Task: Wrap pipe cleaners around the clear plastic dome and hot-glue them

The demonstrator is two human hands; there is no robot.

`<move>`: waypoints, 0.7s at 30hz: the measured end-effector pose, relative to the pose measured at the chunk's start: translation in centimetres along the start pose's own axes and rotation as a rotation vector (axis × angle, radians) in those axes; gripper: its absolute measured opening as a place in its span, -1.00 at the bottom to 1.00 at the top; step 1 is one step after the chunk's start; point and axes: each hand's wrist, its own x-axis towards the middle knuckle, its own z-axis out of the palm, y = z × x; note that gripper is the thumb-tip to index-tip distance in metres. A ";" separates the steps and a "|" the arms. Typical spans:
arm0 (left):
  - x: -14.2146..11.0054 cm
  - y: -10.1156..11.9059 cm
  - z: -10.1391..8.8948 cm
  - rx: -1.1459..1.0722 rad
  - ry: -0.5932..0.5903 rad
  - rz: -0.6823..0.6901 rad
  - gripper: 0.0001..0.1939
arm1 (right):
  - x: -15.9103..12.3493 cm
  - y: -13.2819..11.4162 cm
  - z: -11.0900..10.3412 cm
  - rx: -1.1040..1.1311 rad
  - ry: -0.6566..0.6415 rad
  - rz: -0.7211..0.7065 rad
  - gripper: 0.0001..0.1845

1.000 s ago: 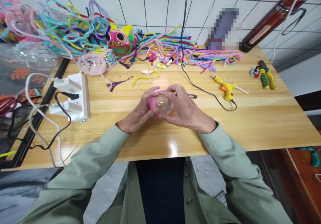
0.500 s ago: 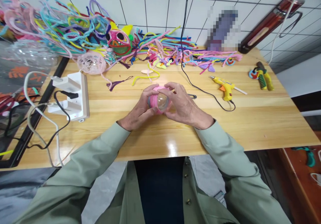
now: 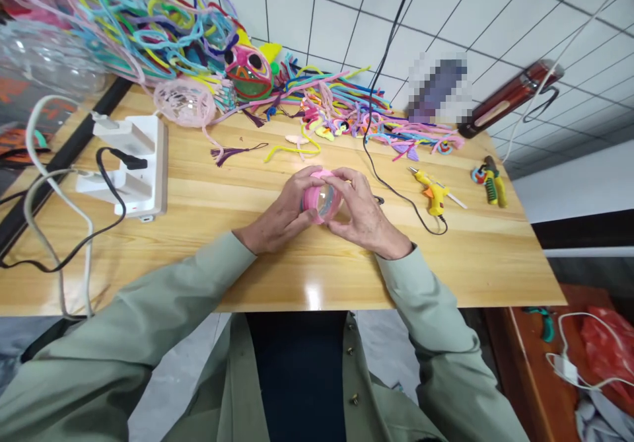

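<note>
Between my two hands, just above the table (image 3: 238, 263), is a clear plastic ball (image 3: 325, 199) with pink pipe cleaner wound round it. My left hand (image 3: 284, 214) grips its left side, fingers on top and thumb at the lower front. On the other side my right hand (image 3: 361, 212) holds it with curled fingers, fingertips at the pink upper edge. The palms hide parts of the ball. Beyond the hands lie a yellow pipe cleaner (image 3: 293, 150) and a purple tassel (image 3: 235, 154). A small dark object (image 3: 379, 200) peeks out behind my right hand.
A yellow glue gun (image 3: 436, 194) with its cord lies to the right, with pliers (image 3: 494, 184) farther over. A power strip (image 3: 151, 171) and cables occupy the left. Along the wall are heaped pipe cleaners (image 3: 163, 32), a decorated ball (image 3: 250, 72) and a red thermos (image 3: 510, 98).
The view has tilted and shifted. Both hands still hold the ball, which has turned slightly, so its clear opening and pink band show at a different angle.
</note>
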 end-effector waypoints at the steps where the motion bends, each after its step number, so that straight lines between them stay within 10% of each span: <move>1: 0.0 0.0 0.0 0.001 0.000 0.000 -0.40 | 0.0 0.0 0.0 -0.001 -0.011 0.007 -0.10; 21: 0.0 0.3 -1.3 -0.137 -0.063 -0.102 -0.33 | -0.1 0.3 -0.5 0.002 -0.083 0.077 -0.07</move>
